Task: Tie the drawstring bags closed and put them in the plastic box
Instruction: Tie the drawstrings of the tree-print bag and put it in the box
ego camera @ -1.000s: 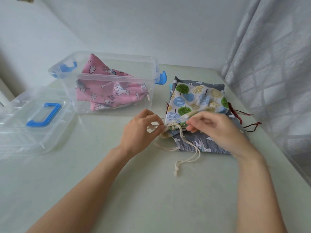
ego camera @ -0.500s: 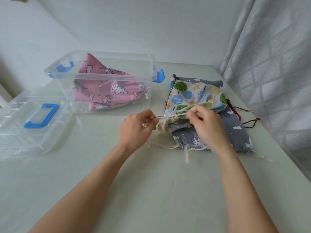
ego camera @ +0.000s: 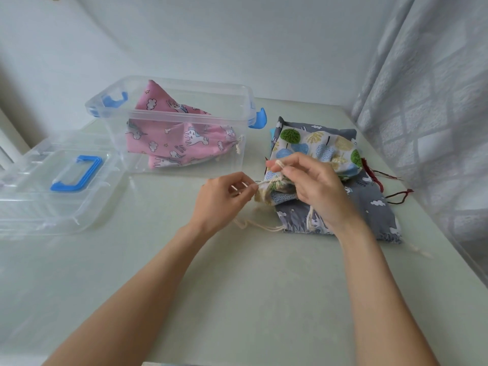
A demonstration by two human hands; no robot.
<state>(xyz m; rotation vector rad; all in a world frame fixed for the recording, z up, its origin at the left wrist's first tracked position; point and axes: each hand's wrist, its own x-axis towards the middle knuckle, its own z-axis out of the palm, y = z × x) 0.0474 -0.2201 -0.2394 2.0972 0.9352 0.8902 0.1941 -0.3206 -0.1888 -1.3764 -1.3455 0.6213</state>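
Observation:
A tree-print drawstring bag (ego camera: 320,147) lies on top of a grey cloud-print bag (ego camera: 369,204) at the table's right. Its gathered mouth (ego camera: 269,191) points left, wound with a cream cord. My left hand (ego camera: 224,199) pinches that cord just left of the mouth. My right hand (ego camera: 314,186) hovers over the mouth and pinches a loop of cord (ego camera: 278,163) lifted above it. The clear plastic box (ego camera: 245,101) with blue latches stands behind my left hand. A pink unicorn-print bag (ego camera: 171,138) lies inside it, its mouth drawn shut.
The box's clear lid (ego camera: 34,207) with a blue handle lies at the left. Dark red cords (ego camera: 396,194) stick out from under the bag pile on the right. A grey curtain (ego camera: 435,101) hangs along the right edge; a wall stands behind.
My right hand has lifted a loop of cord up and to the left over the bag's mouth. My left hand has kept its pinch on the cord.

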